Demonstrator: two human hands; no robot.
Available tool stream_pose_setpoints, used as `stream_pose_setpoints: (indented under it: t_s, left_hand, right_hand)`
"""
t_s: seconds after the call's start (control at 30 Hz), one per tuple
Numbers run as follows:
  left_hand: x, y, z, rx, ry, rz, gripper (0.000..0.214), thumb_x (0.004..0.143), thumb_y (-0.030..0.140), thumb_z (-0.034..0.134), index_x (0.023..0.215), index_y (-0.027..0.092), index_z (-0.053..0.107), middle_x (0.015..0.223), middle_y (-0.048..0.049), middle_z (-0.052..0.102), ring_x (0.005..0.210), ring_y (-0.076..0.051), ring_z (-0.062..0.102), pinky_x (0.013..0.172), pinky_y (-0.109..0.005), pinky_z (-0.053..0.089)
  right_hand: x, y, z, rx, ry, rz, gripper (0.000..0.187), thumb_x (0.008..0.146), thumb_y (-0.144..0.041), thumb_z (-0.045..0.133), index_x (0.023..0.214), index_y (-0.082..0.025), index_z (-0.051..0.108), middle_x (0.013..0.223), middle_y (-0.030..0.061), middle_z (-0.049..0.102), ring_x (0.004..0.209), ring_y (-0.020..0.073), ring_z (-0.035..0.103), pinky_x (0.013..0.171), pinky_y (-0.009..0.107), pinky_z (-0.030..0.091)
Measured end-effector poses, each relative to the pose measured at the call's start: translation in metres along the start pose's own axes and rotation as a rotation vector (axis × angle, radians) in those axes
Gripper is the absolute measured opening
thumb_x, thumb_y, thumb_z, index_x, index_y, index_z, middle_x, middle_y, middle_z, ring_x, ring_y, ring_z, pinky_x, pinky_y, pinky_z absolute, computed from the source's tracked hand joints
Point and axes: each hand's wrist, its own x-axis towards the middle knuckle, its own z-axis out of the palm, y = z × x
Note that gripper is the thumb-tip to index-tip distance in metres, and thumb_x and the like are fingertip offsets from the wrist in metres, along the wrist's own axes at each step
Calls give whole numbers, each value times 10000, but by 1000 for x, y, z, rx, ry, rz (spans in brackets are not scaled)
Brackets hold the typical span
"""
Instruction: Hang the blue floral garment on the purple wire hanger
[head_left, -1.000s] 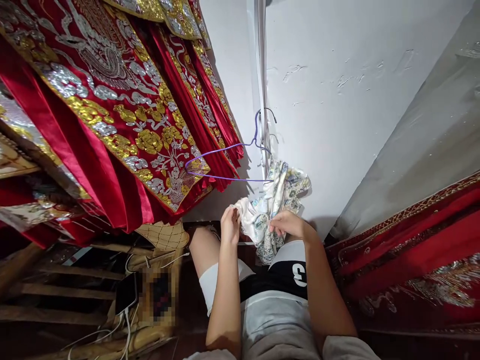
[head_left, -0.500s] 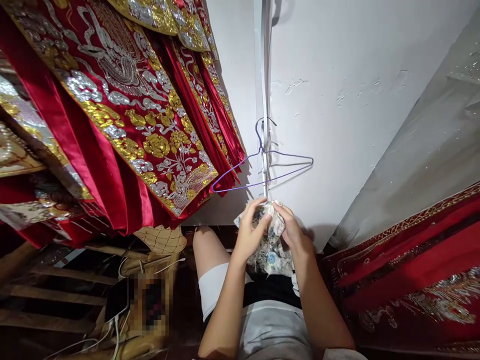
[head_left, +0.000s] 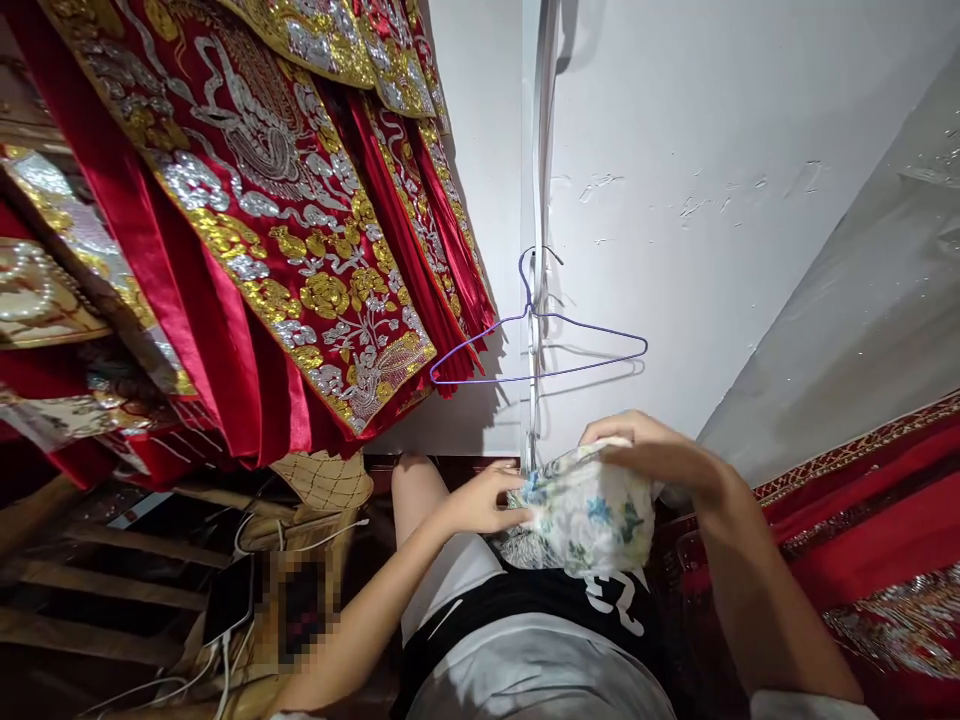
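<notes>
A white cloth point(head_left: 596, 510) with blue and green flowers is stretched between my hands, above my lap. At its left edge, my left hand point(head_left: 487, 497) pinches the fabric between thumb and fingers. My right hand point(head_left: 637, 445) grips the cloth's upper right side, the fingers partly hidden. What kind of cloth it is I cannot make out; a fringed or gathered part hangs at its lower left. Above the hands, a purple wire hanger point(head_left: 538, 378) hangs from a white strip point(head_left: 536, 180) along the wall, with nothing on it.
Red cloth with gold and silver embroidery point(head_left: 322, 290) hangs at the left. A wooden chair point(head_left: 112, 570) holds a phone point(head_left: 229, 598) with white cables. More red decorated fabric point(head_left: 900, 540) stands at the right, below a grey sheet point(head_left: 847, 300). A white wall point(head_left: 712, 120) faces me.
My hands have moved apart, the right one up and to the right, spreading the bunched cloth wider. The hanger has swung slightly and appears a little further right.
</notes>
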Motion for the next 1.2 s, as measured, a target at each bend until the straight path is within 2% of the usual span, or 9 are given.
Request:
stream_pose_setpoints:
  t_s: [0.1, 0.23, 0.37, 0.47, 0.63, 0.83, 0.97, 1.1, 1.2]
  left_hand:
    - [-5, -4, -30, 359, -223, -5, 90, 871, 319, 698, 848, 234, 713, 982, -48, 761, 1155, -264, 659, 1275, -553, 175]
    - [-6, -7, -66, 645, -282, -204, 156, 842, 352, 738, 924, 219, 746, 1131, -88, 766, 1294, -309, 583, 1256, -627, 161]
    - [-13, -11, -98, 715, -165, -304, 237, 927, 318, 579, 982, 220, 787, 1386, -93, 683, 1344, -347, 523, 1167, -590, 355]
    - [-17, -19, -119, 649, -17, -310, 380, 929, 271, 469, 1156, 219, 768, 1460, -77, 635, 1399, -348, 474, 1170, -563, 380]
    - [-13, -24, -128, 435, 165, -279, 476, 960, 374, 389, 1267, 178, 696, 1443, -115, 641, 1403, -313, 517, 1212, -478, 360]
    - [16, 8, -117, 174, 520, -235, 387, 996, 459, 405, 1122, 187, 648, 1265, -117, 709, 1144, -272, 655, 1025, -411, 489]
    - [42, 20, -133, -147, 490, -115, 387, 897, 417, 588, 1195, 177, 645, 1031, -89, 750, 899, -224, 693, 837, -345, 537]
    - [46, 22, -152, -355, 392, -190, 410, 780, 365, 720, 1127, 149, 733, 828, -59, 748, 683, -185, 669, 637, -275, 513]
    - [39, 24, -154, -409, 456, -218, 398, 739, 356, 769, 1086, 160, 778, 853, -64, 765, 695, -187, 676, 619, -265, 505]
  right_hand:
    - [8, 14, -17, -48, 433, -119, 186, 745, -265, 668, 843, -188, 806, 833, 65, 755, 722, 218, 655, 626, 297, 485]
    - [38, 35, -20, 85, 863, -276, 368, 782, -234, 599, 1106, -220, 774, 940, 44, 761, 793, 214, 676, 708, 312, 523]
    - [78, 61, -8, -8, 730, -246, 377, 807, -218, 532, 1095, -227, 774, 1109, 54, 773, 1065, 252, 684, 948, 378, 511]
    - [91, 77, -10, -133, 682, -207, 344, 779, -184, 506, 984, -206, 782, 1062, 66, 787, 1061, 269, 680, 946, 390, 497]
    - [70, 81, -34, -226, 681, -225, 330, 734, -181, 484, 901, -191, 768, 895, 45, 770, 843, 244, 666, 742, 329, 472]
    - [46, 63, -37, -216, 583, -174, 307, 729, -191, 481, 855, -198, 761, 817, 22, 734, 766, 217, 639, 675, 302, 441]
    - [40, 58, -22, -142, 485, -215, 265, 735, -198, 504, 836, -202, 749, 873, 35, 749, 875, 238, 678, 759, 316, 489]
    - [35, 64, -25, -42, 654, -224, 367, 705, -185, 567, 1043, -211, 705, 817, 26, 725, 749, 210, 669, 635, 283, 483]
    - [36, 75, -45, 42, 898, -242, 713, 697, -204, 658, 1392, -229, 502, 732, -26, 671, 639, 187, 629, 579, 267, 465]
